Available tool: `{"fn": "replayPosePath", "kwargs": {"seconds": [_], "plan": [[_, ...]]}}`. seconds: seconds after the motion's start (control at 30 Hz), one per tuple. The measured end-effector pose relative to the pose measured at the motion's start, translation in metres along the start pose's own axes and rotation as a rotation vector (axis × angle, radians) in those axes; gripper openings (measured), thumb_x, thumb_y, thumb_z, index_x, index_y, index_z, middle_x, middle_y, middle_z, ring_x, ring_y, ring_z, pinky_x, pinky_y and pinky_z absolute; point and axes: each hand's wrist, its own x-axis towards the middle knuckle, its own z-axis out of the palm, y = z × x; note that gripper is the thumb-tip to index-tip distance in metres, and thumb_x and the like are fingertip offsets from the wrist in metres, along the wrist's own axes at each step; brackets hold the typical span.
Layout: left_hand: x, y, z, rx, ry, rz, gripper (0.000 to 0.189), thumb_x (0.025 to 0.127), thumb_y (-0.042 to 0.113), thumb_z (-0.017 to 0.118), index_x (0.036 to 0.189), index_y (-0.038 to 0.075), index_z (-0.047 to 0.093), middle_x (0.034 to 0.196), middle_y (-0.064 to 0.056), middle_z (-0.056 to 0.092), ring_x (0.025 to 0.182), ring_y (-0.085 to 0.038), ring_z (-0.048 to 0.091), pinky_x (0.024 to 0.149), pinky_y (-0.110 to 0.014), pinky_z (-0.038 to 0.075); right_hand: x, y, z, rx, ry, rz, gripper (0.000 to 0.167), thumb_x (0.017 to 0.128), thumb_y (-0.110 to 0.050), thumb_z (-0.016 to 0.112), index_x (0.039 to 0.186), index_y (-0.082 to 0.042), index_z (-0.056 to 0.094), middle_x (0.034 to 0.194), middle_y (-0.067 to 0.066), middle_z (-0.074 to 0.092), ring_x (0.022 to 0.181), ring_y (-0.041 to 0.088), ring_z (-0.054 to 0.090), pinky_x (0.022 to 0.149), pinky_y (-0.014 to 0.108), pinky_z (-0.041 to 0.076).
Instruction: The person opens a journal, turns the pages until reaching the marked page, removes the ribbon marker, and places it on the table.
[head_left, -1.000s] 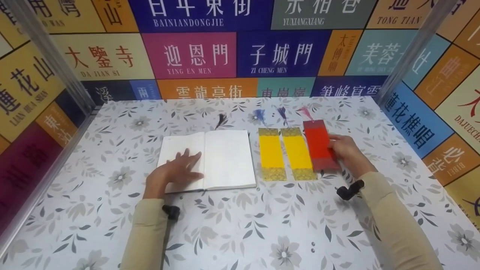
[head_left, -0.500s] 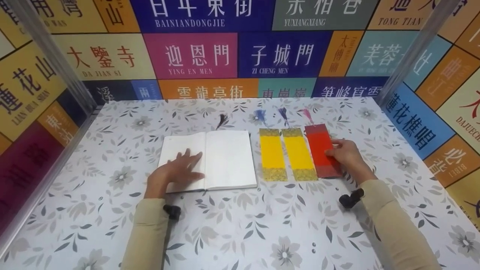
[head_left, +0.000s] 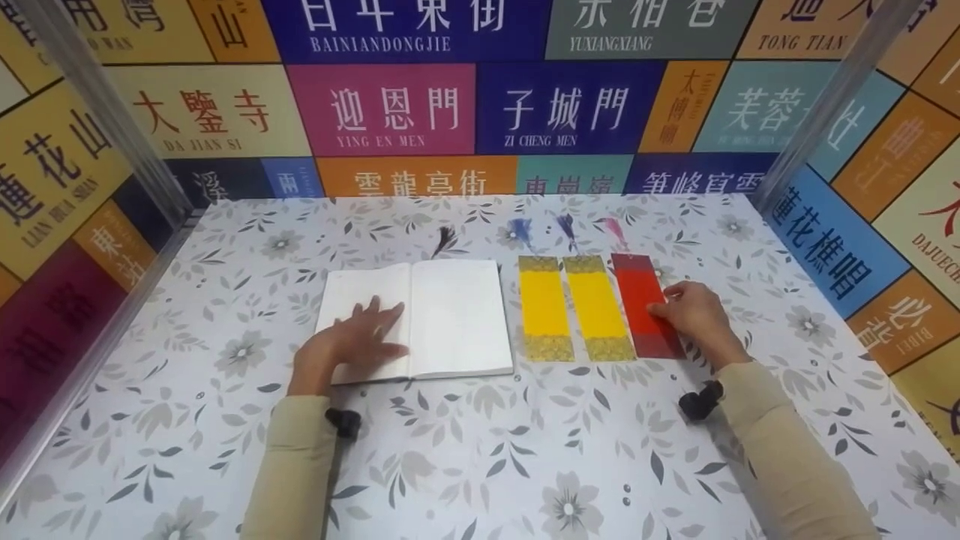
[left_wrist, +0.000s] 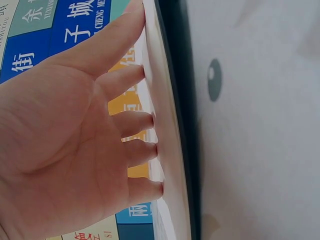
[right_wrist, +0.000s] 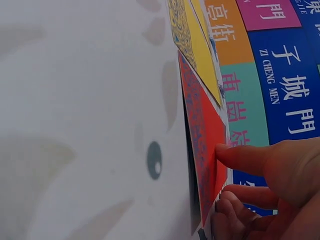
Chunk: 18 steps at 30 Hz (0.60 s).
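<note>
An open book [head_left: 459, 319] with blank white pages lies on the table. My left hand [head_left: 351, 346] rests on its left page, fingers spread; in the left wrist view the fingertips [left_wrist: 150, 120] press the paper. To the right, two yellow bookmarks with patterned gold ends, the left one [head_left: 541, 304] and the right one [head_left: 597, 304], lie side by side. Beside them is a red bookmark [head_left: 637, 292] with a pink tassel [head_left: 616, 231]. My right hand [head_left: 697, 313] pinches its right edge, thumb on top; in the right wrist view the red bookmark's near edge stands slightly off the table.
Blue [head_left: 520, 232] and purple [head_left: 566, 231] tassels extend behind the yellow bookmarks, and a black tassel [head_left: 444, 240] behind the book. A flower-patterned cloth [head_left: 450, 465] covers the table. Colourful lettered panels [head_left: 382, 109] stand at the back and sides.
My right hand has brought the red bookmark down toward the table and slightly nearer me, lining it up beside the yellow ones. The left hand has stayed on the book.
</note>
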Motion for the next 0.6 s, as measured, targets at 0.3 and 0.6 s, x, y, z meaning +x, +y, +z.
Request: {"fn": "replayPosePath", "kwargs": {"seconds": [0.3,0.6], "plan": [[0.0,-0.001,0.002,-0.031,0.006,-0.014,0.078,0.102,0.051,0.046,0.162,0.024,0.004,0.167,-0.019,-0.013,0.154,-0.044,-0.013,0.122,-0.067,-0.007,-0.014,-0.019,0.005,-0.012,0.025,-0.055,0.081,0.095,-0.04,0.065,0.158,-0.006,0.027,0.15,0.023,0.044,0.121,0.035,0.049,0.111,0.052,0.048],[0.0,0.001,0.001,-0.017,0.023,-0.002,0.077,0.103,0.049,0.045,0.162,0.022,0.004,0.167,-0.02,-0.012,0.154,-0.045,-0.011,0.122,-0.067,-0.005,-0.035,-0.054,0.019,-0.024,0.044,-0.265,0.076,0.098,-0.038,0.063,0.159,-0.011,0.027,0.16,0.024,0.034,0.133,0.041,0.042,0.118,0.057,0.037]]}}
